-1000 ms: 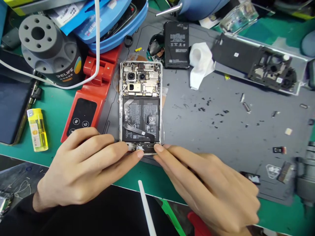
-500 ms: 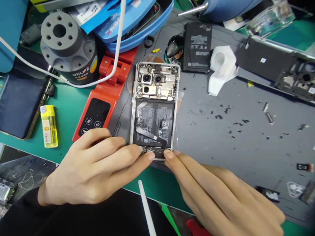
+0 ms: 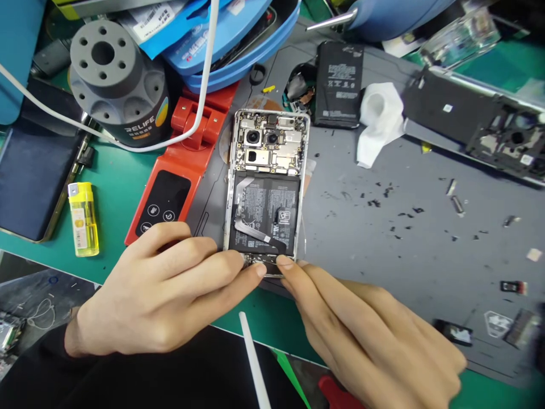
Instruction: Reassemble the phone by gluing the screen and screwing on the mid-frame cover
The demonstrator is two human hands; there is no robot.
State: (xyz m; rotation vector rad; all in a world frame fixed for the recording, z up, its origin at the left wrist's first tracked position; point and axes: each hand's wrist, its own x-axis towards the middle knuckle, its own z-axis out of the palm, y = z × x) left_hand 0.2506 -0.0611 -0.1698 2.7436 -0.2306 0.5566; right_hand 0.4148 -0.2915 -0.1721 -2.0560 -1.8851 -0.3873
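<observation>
Left grip (image 3: 164,287), right grip (image 3: 366,329) on phone (image 3: 267,199)

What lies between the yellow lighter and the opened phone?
In the head view, a red device lies between the yellow lighter and the opened phone, with green surface on the lighter's side and gray mat on the phone's.
</observation>
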